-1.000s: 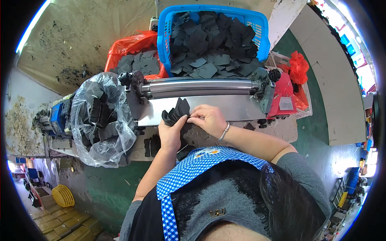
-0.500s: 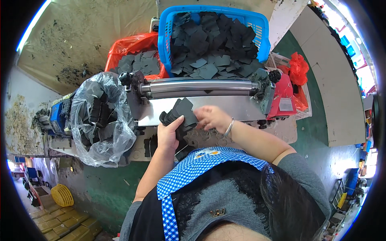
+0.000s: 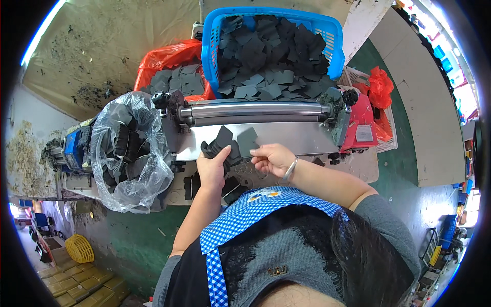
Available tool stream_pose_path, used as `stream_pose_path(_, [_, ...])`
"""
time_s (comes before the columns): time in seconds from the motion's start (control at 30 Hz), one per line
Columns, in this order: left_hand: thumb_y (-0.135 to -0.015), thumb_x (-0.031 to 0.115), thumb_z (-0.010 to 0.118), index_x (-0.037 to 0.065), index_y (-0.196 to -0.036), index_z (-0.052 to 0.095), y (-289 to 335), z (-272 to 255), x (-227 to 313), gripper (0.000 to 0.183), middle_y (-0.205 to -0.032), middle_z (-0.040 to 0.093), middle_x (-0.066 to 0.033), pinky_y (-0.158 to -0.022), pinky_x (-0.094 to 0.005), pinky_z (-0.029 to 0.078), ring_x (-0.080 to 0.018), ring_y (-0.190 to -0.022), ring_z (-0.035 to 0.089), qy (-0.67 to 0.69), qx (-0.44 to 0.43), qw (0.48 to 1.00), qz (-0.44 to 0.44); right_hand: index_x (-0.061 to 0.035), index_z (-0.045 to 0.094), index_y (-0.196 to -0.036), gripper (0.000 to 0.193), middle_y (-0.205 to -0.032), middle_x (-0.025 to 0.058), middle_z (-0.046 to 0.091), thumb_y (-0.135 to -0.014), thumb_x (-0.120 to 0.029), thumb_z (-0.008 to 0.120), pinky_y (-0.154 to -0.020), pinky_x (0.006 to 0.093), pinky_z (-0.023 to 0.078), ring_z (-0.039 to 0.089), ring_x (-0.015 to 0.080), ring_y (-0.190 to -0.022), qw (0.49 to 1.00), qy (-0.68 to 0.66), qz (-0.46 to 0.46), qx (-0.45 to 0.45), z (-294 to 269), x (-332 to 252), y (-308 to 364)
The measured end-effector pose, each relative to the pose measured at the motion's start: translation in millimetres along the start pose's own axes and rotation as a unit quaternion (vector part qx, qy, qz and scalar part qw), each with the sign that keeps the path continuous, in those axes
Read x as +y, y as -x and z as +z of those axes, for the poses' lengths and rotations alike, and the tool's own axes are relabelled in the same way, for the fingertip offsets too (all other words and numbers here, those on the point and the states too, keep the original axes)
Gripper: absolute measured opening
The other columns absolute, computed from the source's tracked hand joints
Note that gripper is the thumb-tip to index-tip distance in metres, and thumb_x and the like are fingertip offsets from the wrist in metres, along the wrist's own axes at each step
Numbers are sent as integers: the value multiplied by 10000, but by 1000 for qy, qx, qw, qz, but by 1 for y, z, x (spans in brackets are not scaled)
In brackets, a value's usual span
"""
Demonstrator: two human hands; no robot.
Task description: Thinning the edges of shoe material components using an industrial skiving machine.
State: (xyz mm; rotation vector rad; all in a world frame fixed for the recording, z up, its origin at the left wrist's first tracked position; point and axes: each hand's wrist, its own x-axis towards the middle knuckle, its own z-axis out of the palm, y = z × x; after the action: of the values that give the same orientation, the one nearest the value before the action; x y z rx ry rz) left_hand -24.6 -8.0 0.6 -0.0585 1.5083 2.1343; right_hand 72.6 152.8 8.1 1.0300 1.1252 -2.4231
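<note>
Grey piece: held out above the metal plate, just to two o'clock of the black stack; whether the plate is touched cannot be told.
Right hand: pinched together, thumb against finger, with the piece's lower right edge, near four o'clock, caught between.
Left hand: closed around the black stack, thumb on top; the fingers underneath are hidden. The stack is fanned out.
Handling: judged light, thin and bendable, with little slip expected; an edge or corner seems best pinched, while the loose stack would need to be squeezed evenly.
Blue basket: seen at twelve to one o'clock from the hands, beyond the rollers, heaped with loose dark sheets.
Red bag: placed between ten and eleven o'clock, with flat grey sheets inside.
Clear bag: placed at nine o'clock, partly filled with dark bundles, some apparently bound.
White crate: placed at two o'clock, with red plastic inside.
</note>
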Motion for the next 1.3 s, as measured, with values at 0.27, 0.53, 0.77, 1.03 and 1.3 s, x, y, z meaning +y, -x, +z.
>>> stream_pose_path(0.27, [-759,-1,668,-42,-962,597,6,11,-1,219,-879,641,-111,-667,-311,536,-193,-728,642,2,-31,999,-14,-35,570,-951,230,-851,67,642,-822,-200,666,-597,252,499,626,138,-683,962,148,-215,80,12,-19,-3])
stream_pose_path(0.53, [-761,-1,666,-24,-910,608,14,11,8,161,-829,637,-91,-636,-280,525,-164,-712,630,40,-96,991,-82,15,641,-937,231,-841,69,661,-762,-118,714,-677,240,509,629,134,-738,889,339,-302,56,21,-1,4])
stream_pose_path(0.77, [-766,-9,650,-38,-939,594,7,3,2,184,-844,628,-95,-638,-294,538,-169,-701,632,-3,-91,995,-32,4,633,-870,164,-768,67,640,-762,-87,715,-636,226,501,625,133,-715,983,113,-144,-11,15,-2,4])
stream_pose_path(1.03, [-747,12,703,-36,-946,571,11,10,5,244,-837,623,-89,-630,-279,528,-159,-709,624,-30,-93,994,-43,2,639,-812,127,-759,58,640,-749,-75,717,-608,217,475,590,106,-661,918,293,-265,36,18,-1,3])
stream_pose_path(1.3, [-771,5,648,-38,-961,579,10,8,8,207,-853,622,-93,-639,-299,536,-174,-707,631,15,-120,991,-59,13,641,-806,123,-766,54,624,-794,-103,683,-647,234,497,595,120,-700,977,144,-154,-24,16,-9,4])
